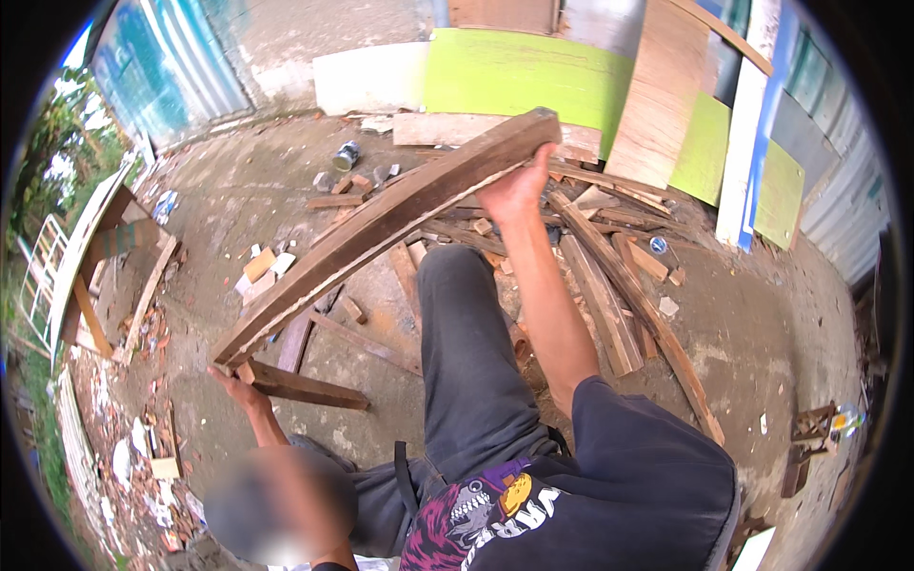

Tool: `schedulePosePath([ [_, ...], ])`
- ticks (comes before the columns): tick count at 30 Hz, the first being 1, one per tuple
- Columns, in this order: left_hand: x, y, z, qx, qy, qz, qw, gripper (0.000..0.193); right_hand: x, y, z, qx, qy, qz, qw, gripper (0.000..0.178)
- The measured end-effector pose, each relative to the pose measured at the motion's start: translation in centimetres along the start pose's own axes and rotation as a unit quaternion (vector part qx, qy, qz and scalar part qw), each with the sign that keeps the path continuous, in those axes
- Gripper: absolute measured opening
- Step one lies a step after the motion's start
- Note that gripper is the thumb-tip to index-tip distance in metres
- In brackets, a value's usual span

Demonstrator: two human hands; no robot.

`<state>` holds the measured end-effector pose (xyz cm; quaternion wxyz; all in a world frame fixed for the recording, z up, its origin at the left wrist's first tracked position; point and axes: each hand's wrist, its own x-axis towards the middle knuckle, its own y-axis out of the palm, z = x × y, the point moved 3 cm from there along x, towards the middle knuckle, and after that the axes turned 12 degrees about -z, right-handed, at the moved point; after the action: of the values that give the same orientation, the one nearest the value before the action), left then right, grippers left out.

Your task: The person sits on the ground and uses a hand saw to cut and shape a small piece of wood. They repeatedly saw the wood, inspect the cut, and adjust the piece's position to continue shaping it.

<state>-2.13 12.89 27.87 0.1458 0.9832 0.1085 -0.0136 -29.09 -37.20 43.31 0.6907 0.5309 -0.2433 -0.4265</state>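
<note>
Around you spreads rough, stained ground [766,324], with corrugated sheeting [171,62] at the far left and a lime-green panel [524,71] along the far side. Loose timbers [595,295] lie in a heap on the ground beyond your bent trouser leg [466,333] and to its right. Your long brown beam [381,214] slants above the ground, from its near end at the left to its far end right of the middle. Your right arm [547,305] reaches forward, well out from the sleeve; your left forearm [269,433] angles up to the near end, partly behind a blurred patch. A short timber [305,385] juts rightward beside that end, though you cannot tell whether it is joined. Your right hand [514,190] bears the far end from below, its fingers clamped on the beam, thumb up against the side. Your left hand [238,385] touches the near end from beneath; how closed its fingers are, you cannot tell. A small tin [346,155] lies on its side far off, left of the heap.
</note>
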Motion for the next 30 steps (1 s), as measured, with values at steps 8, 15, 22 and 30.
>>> schedulePosePath([
  [8,2.0,-0.9,2.6,-0.092,0.054,-0.037,0.994,0.086,2.5,-4.5,-0.4,0.070,0.049,0.091,0.992,0.079],
  [15,-1.4,0.4,0.9,-0.082,0.080,0.006,0.993,0.061,8.4,-12.4,-0.7,0.087,0.056,-0.002,0.995,0.043],
  [22,-1.5,0.1,1.6,-0.096,0.034,0.104,0.989,0.051,12.1,-17.1,-0.5,-0.125,0.041,-0.212,0.968,0.056],
  [30,-3.2,0.5,0.6,-0.066,-0.026,0.161,0.984,0.057,11.0,-19.1,0.5,-0.154,0.071,-0.246,0.954,0.051],
])
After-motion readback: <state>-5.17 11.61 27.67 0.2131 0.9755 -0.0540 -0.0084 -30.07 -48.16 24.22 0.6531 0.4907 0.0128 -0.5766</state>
